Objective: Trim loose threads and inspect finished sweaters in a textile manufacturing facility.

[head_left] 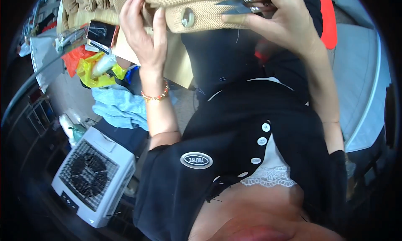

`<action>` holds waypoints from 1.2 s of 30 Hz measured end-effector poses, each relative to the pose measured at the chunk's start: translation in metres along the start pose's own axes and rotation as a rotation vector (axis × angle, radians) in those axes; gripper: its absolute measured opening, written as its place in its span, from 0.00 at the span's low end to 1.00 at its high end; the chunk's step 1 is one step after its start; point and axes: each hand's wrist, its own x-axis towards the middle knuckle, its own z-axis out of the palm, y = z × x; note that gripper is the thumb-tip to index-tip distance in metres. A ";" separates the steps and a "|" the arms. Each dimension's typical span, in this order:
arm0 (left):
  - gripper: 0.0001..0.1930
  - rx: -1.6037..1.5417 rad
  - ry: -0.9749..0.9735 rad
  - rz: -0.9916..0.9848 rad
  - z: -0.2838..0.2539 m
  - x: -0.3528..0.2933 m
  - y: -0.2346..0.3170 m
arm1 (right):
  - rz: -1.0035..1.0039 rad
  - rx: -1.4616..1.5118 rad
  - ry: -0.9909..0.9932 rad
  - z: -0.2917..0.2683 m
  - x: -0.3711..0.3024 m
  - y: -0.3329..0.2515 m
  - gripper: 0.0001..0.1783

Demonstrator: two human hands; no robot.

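A beige knitted garment lies at the top of the head view, with a round shiny button on it. My left hand, a beaded bracelet at its wrist, has the garment's left part between thumb and fingers. In my right hand is a pair of small scissors, their dark blades slightly apart and pointing left across the knit. Yellowish tape wraps a fingertip of that hand, just below the blades. A thin loose thread hangs from the garment's lower edge. The far fingertips are partly cut off by the frame.
More beige knitwear lies on the wooden table at the far left. A dark phone-like object, a yellow bag and blue cloth are left of me. An air cooler stands lower left, a pale blue panel at right.
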 end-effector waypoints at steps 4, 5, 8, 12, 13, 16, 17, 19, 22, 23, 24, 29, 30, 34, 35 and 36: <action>0.10 -0.073 -0.119 -0.063 -0.022 0.019 -0.020 | 0.091 0.195 -0.031 0.001 -0.008 0.010 0.11; 0.10 -0.101 -0.150 -0.005 -0.022 0.033 -0.019 | 0.046 0.097 -0.126 -0.009 -0.011 0.018 0.12; 0.11 -0.260 -0.151 -0.005 -0.014 0.068 0.015 | 0.048 0.277 -0.215 -0.027 -0.032 0.052 0.11; 0.08 -0.467 -0.358 0.010 -0.013 0.102 0.058 | 0.042 0.376 -0.129 -0.064 -0.056 0.063 0.09; 0.07 -0.457 -0.404 0.051 -0.010 0.104 0.059 | 0.055 0.420 -0.068 -0.075 -0.066 0.071 0.08; 0.03 -0.592 -0.437 -0.052 0.005 0.106 0.063 | 0.091 0.432 0.057 -0.101 -0.090 0.102 0.08; 0.03 -0.634 -0.392 -0.105 0.011 0.102 0.059 | 0.106 0.446 0.097 -0.103 -0.094 0.109 0.08; 0.04 -0.532 -0.269 -0.105 -0.006 0.092 0.066 | 0.211 0.483 0.079 -0.094 -0.090 0.113 0.07; 0.09 -0.389 -0.067 -0.030 -0.008 0.057 0.025 | 0.351 0.541 0.107 -0.080 -0.087 0.129 0.07; 0.10 -0.344 -0.109 -0.058 -0.017 0.051 0.027 | 0.362 0.572 0.112 -0.074 -0.082 0.129 0.06; 0.08 -0.373 -0.050 -0.092 -0.017 0.042 0.037 | 0.401 0.538 0.127 -0.076 -0.091 0.158 0.05; 0.18 -0.112 -0.273 0.034 -0.022 0.035 0.072 | 0.213 0.472 0.226 -0.044 -0.060 0.119 0.13; 0.17 -0.029 -0.325 0.013 -0.024 0.036 0.076 | 0.251 0.529 0.259 -0.039 -0.047 0.083 0.17; 0.16 -0.081 -0.283 0.063 -0.020 0.042 0.073 | 0.170 0.322 0.084 -0.036 -0.043 0.032 0.28; 0.14 -0.053 -0.279 0.046 -0.023 0.040 0.076 | 0.274 0.428 0.031 -0.030 -0.036 0.012 0.30; 0.14 -0.045 -0.285 0.045 -0.024 0.037 0.074 | 0.249 0.435 0.021 -0.021 -0.034 0.005 0.30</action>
